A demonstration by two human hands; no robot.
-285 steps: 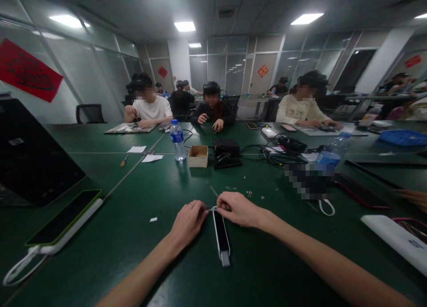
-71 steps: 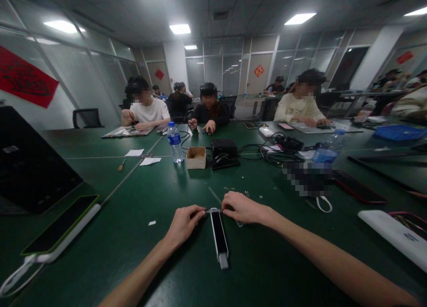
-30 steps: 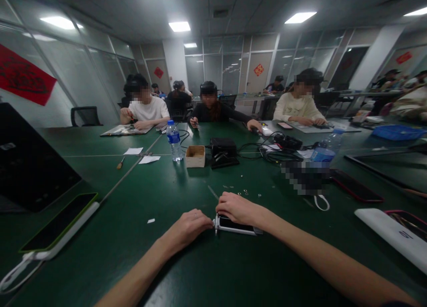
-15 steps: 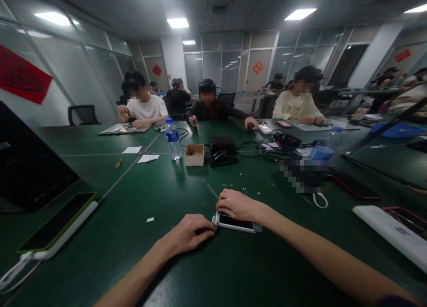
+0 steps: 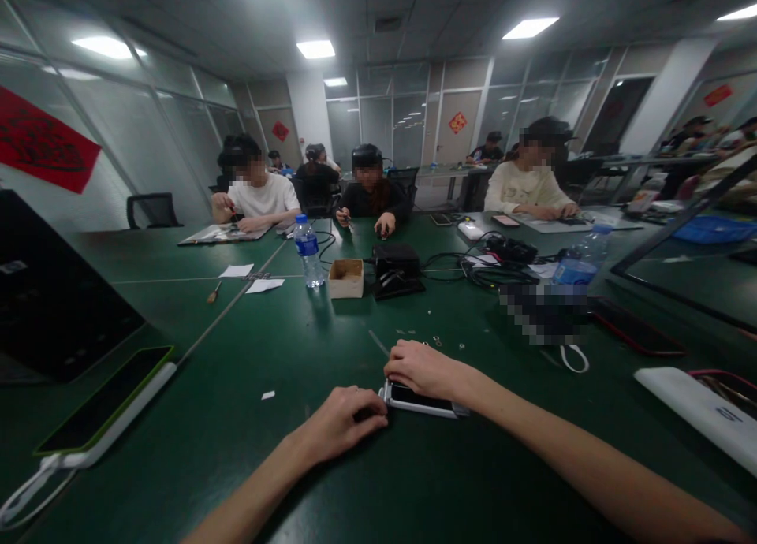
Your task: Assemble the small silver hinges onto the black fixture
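A white-edged phone-like device (image 5: 423, 406) with a dark screen lies flat on the green table. My right hand (image 5: 417, 367) rests over its upper left part, fingers curled down at its left end. At that same end my left hand (image 5: 352, 418) has its fingertips drawn together, with something small and pale beside them that I cannot make out. A clear or whitish strip sticks out at the device's right end. Just beyond my right hand are several tiny rings (image 5: 438, 340).
Behind stand a water bottle (image 5: 308, 252), a small cardboard box (image 5: 346, 278) and a black device (image 5: 397, 268) with cables. A green-edged phone (image 5: 106, 398) on a white power bank lies left; another white bank (image 5: 698, 414) lies right. Several people sit opposite.
My hands stay at the device's left end, with only slight finger movement. The person opposite has drawn an outstretched hand inward. The whole view has shifted slightly.
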